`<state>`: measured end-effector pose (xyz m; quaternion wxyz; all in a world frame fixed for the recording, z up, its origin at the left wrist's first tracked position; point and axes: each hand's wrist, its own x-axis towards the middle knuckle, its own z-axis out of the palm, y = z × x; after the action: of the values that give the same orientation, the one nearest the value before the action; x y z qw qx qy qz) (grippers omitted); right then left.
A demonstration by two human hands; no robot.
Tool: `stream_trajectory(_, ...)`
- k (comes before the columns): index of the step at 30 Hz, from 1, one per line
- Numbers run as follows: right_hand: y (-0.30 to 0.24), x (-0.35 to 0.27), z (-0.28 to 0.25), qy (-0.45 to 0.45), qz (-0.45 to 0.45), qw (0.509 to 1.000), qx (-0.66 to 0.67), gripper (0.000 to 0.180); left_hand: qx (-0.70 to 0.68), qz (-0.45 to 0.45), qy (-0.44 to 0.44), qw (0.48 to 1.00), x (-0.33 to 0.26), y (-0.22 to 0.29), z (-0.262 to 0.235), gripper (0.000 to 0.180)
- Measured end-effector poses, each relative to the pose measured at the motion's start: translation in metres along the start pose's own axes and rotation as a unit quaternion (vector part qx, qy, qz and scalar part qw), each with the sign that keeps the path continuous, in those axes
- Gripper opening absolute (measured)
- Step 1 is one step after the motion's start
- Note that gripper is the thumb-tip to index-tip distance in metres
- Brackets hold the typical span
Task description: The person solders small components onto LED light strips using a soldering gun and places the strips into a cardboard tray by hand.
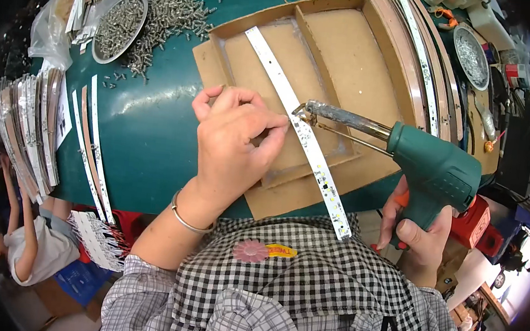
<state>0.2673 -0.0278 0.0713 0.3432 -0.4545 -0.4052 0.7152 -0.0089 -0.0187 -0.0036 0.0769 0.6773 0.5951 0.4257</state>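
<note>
A long white LED circuit board strip [321, 170] lies slantwise across a shallow cardboard tray [258, 61], its near end jutting over the table edge. My left hand [233, 128] is closed in a pinch at the strip's left edge, near its middle; whatever is between the fingertips is too small to make out. My right hand [426, 236] grips the handle of a green soldering gun [435, 168], with a finger by its orange trigger. The gun's dark metal tip meets the strip just right of my left fingertips.
A round metal dish [121, 30] of small metal parts sits beside a loose heap [178, 10] of them. Stacked strips stand at left [29, 126] and right [422, 59]. Another dish [471, 57] holds silvery bits. A person [38, 240] sits at lower left.
</note>
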Motion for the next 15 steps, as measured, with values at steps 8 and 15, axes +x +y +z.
stream_trajectory(8,-0.001,0.004,0.007,0.007,0.007,1.000,0.000,0.059,0.007,0.010,0.002,1.000,-0.001,-0.002,0.002,0.017)
stream_trajectory(15,0.006,0.008,0.004,-0.002,0.036,0.998,0.050,0.062,0.024,0.019,-0.004,1.000,0.002,0.001,0.001,0.018)
